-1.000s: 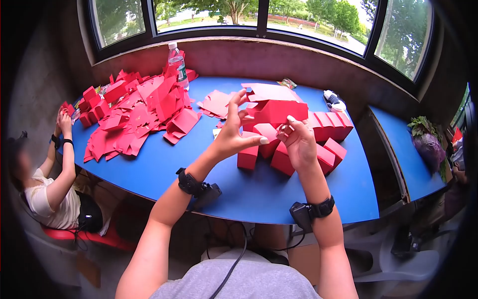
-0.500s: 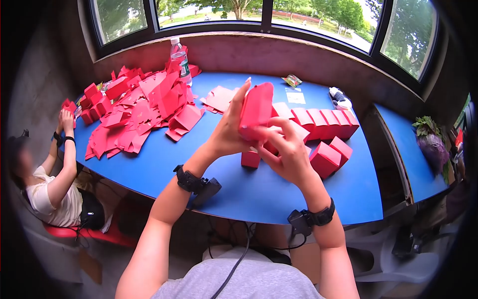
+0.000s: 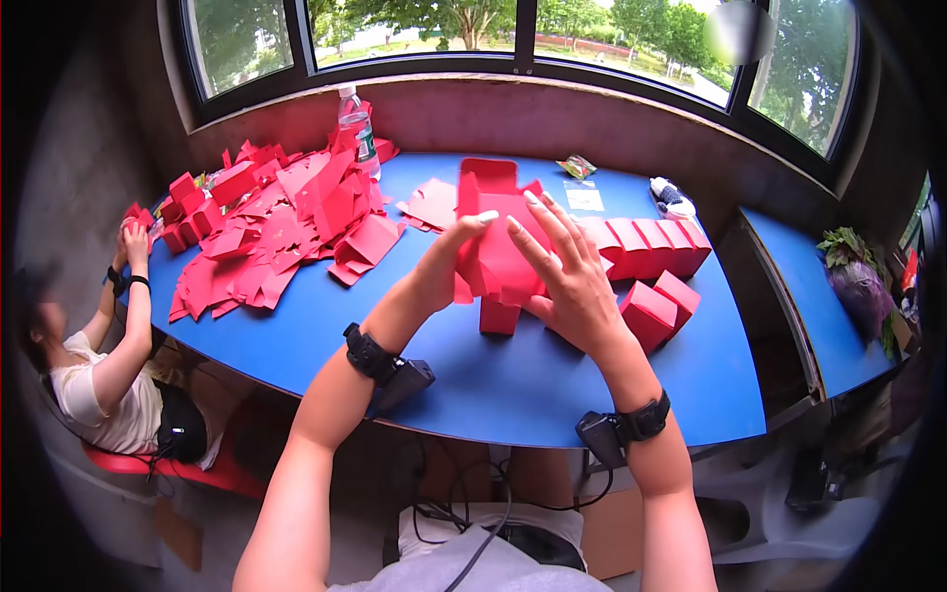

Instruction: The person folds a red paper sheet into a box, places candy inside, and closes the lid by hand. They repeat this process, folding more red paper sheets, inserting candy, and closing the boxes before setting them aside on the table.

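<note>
An unfolded red paper box (image 3: 505,252) with its flaps standing up is held over the blue table in front of me. My left hand (image 3: 441,259) grips its left side; the thumb shows and the other fingers are mostly hidden. On the right side, my right hand (image 3: 570,276) lies against the box with fingers stretched out and apart. Just below the held box stands a small red box (image 3: 499,317). Two folded red boxes (image 3: 651,314) sit right of my right hand, and a row of red boxes (image 3: 653,247) stands behind them.
A large heap of red paper blanks (image 3: 286,222) covers the blue table's (image 3: 464,395) left part, with a water bottle (image 3: 359,133) behind it. A small stack of red sheets (image 3: 430,205) lies nearer. At left, another person's hands (image 3: 135,237) hold red paper. A second table (image 3: 819,316) stands right.
The red box has gone from a narrow, closed shape to a spread one with raised flaps. My right hand's fingers have straightened and moved up along its right side.
</note>
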The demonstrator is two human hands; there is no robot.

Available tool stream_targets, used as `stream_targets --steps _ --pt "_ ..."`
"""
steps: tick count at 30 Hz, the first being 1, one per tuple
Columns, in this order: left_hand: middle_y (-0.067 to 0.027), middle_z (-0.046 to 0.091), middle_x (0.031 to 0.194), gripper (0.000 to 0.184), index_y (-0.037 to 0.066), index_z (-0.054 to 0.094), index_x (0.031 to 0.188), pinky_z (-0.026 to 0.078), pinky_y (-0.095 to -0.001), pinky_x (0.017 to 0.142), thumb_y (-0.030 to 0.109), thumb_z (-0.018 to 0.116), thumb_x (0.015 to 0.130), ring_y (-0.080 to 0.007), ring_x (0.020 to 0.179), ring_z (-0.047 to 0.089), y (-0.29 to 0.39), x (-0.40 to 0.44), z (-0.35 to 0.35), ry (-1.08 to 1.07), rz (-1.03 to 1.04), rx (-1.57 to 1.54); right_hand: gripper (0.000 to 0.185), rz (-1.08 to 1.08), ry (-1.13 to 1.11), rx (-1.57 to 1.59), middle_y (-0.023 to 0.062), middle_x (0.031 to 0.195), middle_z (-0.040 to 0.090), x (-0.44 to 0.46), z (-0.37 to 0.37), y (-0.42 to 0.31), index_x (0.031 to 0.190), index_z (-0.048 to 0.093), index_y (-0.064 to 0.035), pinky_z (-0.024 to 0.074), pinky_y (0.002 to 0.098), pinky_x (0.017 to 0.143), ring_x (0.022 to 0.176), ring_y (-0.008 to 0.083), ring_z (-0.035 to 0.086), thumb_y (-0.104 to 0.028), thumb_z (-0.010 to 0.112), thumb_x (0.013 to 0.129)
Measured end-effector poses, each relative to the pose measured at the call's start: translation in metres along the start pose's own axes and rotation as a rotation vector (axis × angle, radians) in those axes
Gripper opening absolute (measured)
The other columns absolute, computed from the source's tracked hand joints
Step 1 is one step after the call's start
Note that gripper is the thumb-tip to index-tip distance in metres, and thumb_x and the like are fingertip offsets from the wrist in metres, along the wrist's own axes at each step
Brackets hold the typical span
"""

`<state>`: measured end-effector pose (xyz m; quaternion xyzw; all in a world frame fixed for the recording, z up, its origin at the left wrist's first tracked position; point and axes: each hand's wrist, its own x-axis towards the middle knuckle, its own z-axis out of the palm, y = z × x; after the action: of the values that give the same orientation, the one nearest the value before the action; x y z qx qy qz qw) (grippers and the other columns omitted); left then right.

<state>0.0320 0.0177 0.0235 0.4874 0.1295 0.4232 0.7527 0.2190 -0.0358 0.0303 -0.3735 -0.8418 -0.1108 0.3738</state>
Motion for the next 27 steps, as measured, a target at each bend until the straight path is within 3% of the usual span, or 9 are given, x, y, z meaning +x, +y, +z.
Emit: stream_targets --steps 2,8,9,11,14,17,19,22,27 --pt "-0.0085 0.059 0.114 0.042 0.004 0.046 0.125 0.053 -0.0321 0.084 0.032 0.048 0.094 -0.0169 0.101 0.062 -0.008 -0.002 -0.002 -0.033 0.01 0.048 0.098 -0.075 0.069 -0.069 0.0095 0.146 0.032 0.001 0.0 -0.004 0.142 0.036 -0.0239 0.0342 0.0498 0.106 0.134 0.0322 0.032 0.007 0.07 0.056" --pt "-0.0094 0.052 0.125 0.057 0.004 0.039 0.134 0.044 -0.0315 0.095 0.048 0.039 0.098 -0.0146 0.114 0.053 -0.002 -0.007 0.026 0.006 0.118 0.315 0.091 -0.122 0.291 0.186 0.0155 0.136 0.042 -0.005 0.008 -0.003 0.14 0.036 -0.0101 0.0452 0.044 0.098 0.125 0.0377 0.043 0.016 0.061 0.056" --pt "-0.0123 0.041 0.138 0.068 0.003 0.026 0.142 0.036 -0.0338 0.104 0.052 0.038 0.096 -0.0234 0.126 0.044 -0.001 -0.006 0.024 0.011 0.161 0.425 0.09 -0.118 0.307 0.199 0.0163 0.135 0.042 -0.005 0.007 -0.004 0.14 0.035 -0.0098 0.0451 0.0438 0.098 0.124 0.0378 0.043 0.015 0.062 0.058" --pt "-0.0152 0.03 0.146 0.081 0.002 0.014 0.146 0.024 -0.0359 0.111 0.059 0.038 0.093 -0.029 0.135 0.031 -0.006 -0.003 0.024 0.16 0.464 0.662 0.089 -0.146 0.312 0.135 0.0176 0.135 0.043 -0.005 0.008 0.002 0.141 0.032 -0.0091 0.0445 0.0443 0.098 0.123 0.0381 0.045 0.011 0.067 0.061" --pt "-0.0168 0.021 0.15 0.094 0.003 0.004 0.148 0.014 -0.0378 0.114 0.066 0.04 0.088 -0.0314 0.14 0.019 -0.004 0.01 -0.001 0.146 0.791 0.932 0.089 -0.003 0.448 0.217 0.0195 0.133 0.045 -0.003 0.008 0.001 0.141 0.026 -0.0067 0.0472 0.043 0.094 0.117 0.0385 0.05 0.004 0.072 0.065" --pt "-0.0179 0.023 0.15 0.093 0.008 0.014 0.148 0.018 -0.0444 0.113 0.057 0.058 0.083 -0.0315 0.14 0.022 0.001 0.011 -0.005 -0.012 0.961 1.229 0.088 0.031 0.507 0.386 0.0217 0.133 0.045 0.001 0.01 -0.001 0.141 0.023 -0.0068 0.0517 0.0411 0.087 0.111 0.0346 0.057 -0.001 0.072 0.068" --pt "-0.0194 0.031 0.147 0.079 0.007 0.031 0.142 0.022 -0.0453 0.111 0.038 0.069 0.08 -0.0343 0.136 0.031 0.003 0.006 0.005 -0.055 0.974 1.433 0.084 0.007 0.492 0.373 0.0213 0.129 0.047 0.001 0.008 -0.005 0.14 0.022 -0.0066 0.0533 0.0401 0.084 0.107 0.0326 0.059 -0.004 0.072 0.072" --pt "-0.0178 0.036 0.144 0.071 0.007 0.037 0.139 0.026 -0.0445 0.11 0.033 0.069 0.081 -0.0333 0.134 0.034 0.008 -0.001 0.009 0.007 0.966 1.488 0.073 0.037 0.53 0.515 0.02 0.126 0.05 0.002 0.006 -0.008 0.136 0.027 -0.0058 0.0546 0.0355 0.08 0.105 0.0249 0.061 -0.009 0.07 0.077" --pt "-0.0142 0.047 0.135 0.068 0.006 0.039 0.137 0.037 -0.0399 0.102 0.024 0.071 0.08 -0.0281 0.122 0.047 0.01 -0.003 0.015 -0.097 0.878 1.234 0.07 0.028 0.354 0.481 0.0192 0.12 0.054 -0.001 0.003 -0.005 0.137 0.027 -0.0049 0.0536 0.0327 0.08 0.103 0.0232 0.061 -0.011 0.068 0.081"
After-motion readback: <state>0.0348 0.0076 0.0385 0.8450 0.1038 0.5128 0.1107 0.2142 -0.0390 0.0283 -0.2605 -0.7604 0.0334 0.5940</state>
